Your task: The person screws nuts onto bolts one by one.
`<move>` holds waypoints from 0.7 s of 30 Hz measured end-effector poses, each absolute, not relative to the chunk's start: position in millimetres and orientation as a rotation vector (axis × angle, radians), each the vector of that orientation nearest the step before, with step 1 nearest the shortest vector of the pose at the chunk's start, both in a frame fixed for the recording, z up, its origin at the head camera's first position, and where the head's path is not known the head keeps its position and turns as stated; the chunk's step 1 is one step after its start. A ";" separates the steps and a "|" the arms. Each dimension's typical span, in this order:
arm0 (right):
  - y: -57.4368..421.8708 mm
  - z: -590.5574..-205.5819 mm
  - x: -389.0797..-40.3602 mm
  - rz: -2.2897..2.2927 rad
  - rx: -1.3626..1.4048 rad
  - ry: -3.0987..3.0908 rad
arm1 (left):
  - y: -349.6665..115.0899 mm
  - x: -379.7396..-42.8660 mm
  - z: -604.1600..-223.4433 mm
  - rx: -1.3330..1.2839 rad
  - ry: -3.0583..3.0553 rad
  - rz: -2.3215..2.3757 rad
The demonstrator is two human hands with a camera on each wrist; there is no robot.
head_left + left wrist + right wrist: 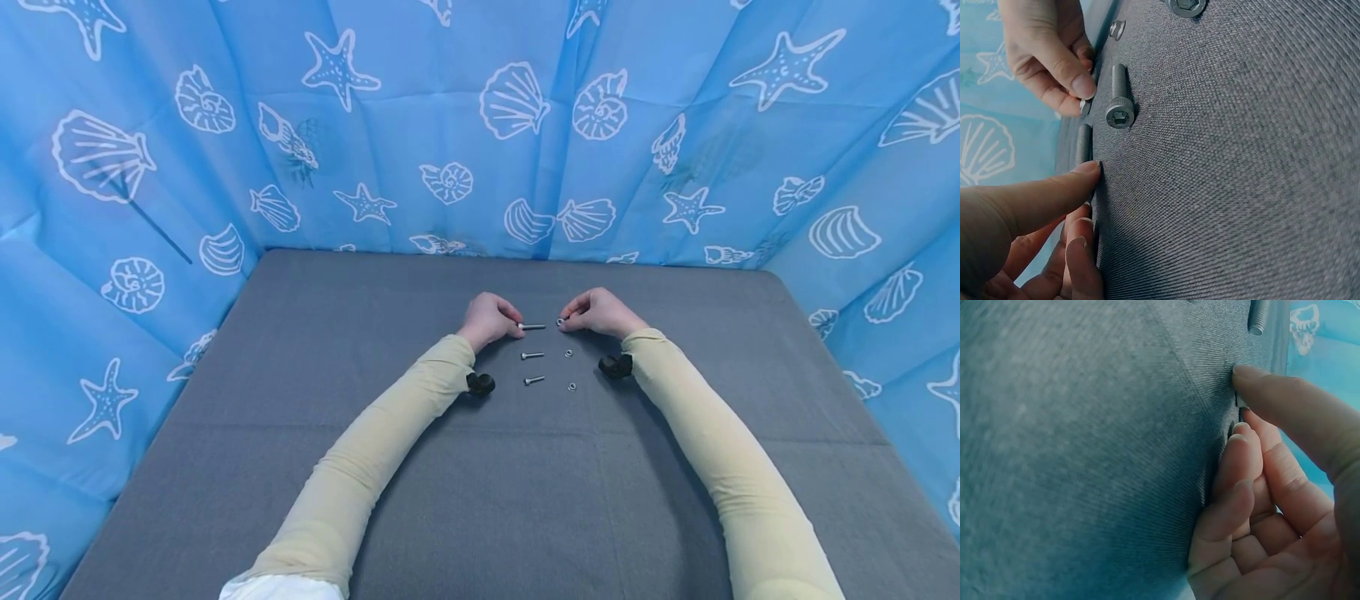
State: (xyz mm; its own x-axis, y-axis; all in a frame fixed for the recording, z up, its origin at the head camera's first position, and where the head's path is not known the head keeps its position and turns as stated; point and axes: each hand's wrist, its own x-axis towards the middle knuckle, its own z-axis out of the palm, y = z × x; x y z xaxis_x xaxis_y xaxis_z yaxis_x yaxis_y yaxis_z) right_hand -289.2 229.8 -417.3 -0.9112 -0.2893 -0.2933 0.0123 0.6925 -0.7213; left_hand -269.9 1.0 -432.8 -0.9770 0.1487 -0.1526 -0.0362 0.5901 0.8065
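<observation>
My left hand (489, 319) pinches a metal bolt (534, 327) by its head end, low over the grey table, its threaded shank pointing right. Facing it, my right hand (602, 312) pinches a small nut (560, 322) between thumb and fingers. A short gap separates shank and nut. In the left wrist view the bolt's shank (1084, 142) sticks out past the thumb, and the nut (1085, 107) shows under the other hand's fingertips. Nearer the body lie a second socket-head bolt (532, 356) and a third bolt (534, 380). Beside them lie a nut (568, 353) and another nut (572, 387).
A grey cloth covers the table (480, 500). Behind it and along both sides hangs a blue curtain (420, 125) with white shells and starfish. Black wrist mounts, one on the left (481, 384) and one on the right (616, 366), stick out below the sleeves.
</observation>
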 end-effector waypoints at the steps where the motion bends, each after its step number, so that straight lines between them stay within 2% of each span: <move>1: 229.7 -417.3 -289.0 -1.076 -0.214 2.520 | 1.2 -270.0 -433.1 0.090 2.614 1.333; 21: 227.8 -417.8 -289.0 -1.002 -0.263 2.581 | 2.2 -271.4 -434.2 0.083 2.647 1.289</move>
State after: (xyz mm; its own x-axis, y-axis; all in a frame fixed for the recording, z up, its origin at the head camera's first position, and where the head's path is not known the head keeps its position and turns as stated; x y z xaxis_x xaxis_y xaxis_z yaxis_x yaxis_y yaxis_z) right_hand -289.0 227.8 -417.8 -0.9184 -0.2972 -0.2611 -0.0431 0.7312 -0.6808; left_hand -271.4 2.2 -434.2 -0.9792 0.1357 -0.1509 -0.0351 0.6189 0.7846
